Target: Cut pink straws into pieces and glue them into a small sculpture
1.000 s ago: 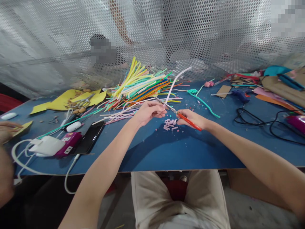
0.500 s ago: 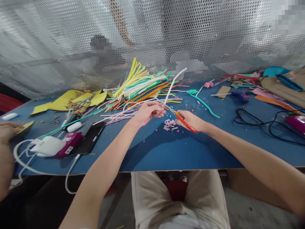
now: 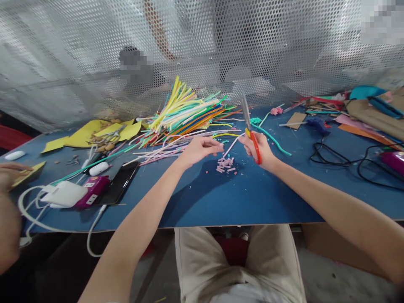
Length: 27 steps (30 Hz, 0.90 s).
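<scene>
My right hand (image 3: 260,151) holds scissors (image 3: 247,111) by their orange-red and yellow handles, with the blades pointing up. A pale pink pipe cleaner (image 3: 233,145) slants down from that hand's fingertips towards a small heap of short pink cut pieces (image 3: 225,164) on the blue table. Whether the fingertips grip it or only touch it, I cannot tell. My left hand (image 3: 203,150) is just left of the heap, thumb and fingers drawn together. Anything between its fingertips is too small to make out.
A large bundle of coloured pipe cleaners (image 3: 189,113) lies behind my hands. To the left are a phone (image 3: 121,183), a purple power block (image 3: 94,191) with white cables, and another person's arm (image 3: 8,202). Black cable (image 3: 334,158) loops on the right.
The scissors have swung from lying across the pink pipe cleaner to pointing upward. The pipe cleaner has left my left fingers and now slants down beside my right fingertips.
</scene>
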{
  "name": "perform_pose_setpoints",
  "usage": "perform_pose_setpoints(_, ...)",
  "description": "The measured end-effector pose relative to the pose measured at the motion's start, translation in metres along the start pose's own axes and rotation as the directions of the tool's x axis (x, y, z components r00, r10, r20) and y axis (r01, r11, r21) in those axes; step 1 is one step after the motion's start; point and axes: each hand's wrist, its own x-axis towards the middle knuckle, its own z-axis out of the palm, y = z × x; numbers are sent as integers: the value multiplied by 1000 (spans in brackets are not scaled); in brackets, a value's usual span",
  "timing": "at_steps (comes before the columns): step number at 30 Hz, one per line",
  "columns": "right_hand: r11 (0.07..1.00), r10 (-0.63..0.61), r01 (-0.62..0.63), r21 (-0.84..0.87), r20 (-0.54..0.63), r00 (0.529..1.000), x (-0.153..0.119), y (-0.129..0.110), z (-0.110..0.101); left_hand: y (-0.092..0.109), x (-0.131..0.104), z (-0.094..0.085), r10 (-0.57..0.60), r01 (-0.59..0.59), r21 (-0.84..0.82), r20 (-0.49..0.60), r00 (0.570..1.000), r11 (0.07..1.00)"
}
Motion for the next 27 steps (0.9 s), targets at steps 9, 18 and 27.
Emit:
perform_pose_setpoints(9, 965, 106, -92, 245, -47, 993, 1, -1, 1, -15, 5, 2, -70, 54, 153, 103, 992, 987)
perform_pose_setpoints(18, 969, 67, -66, 240, 5, 998, -3, 2, 6, -12, 4, 5, -41, 20, 163, 126, 991, 986)
perform_pose_setpoints(27, 969, 91, -91, 228, 12, 996, -5, 2, 9, -23, 7, 13, 64, -54, 463, -7, 998, 885)
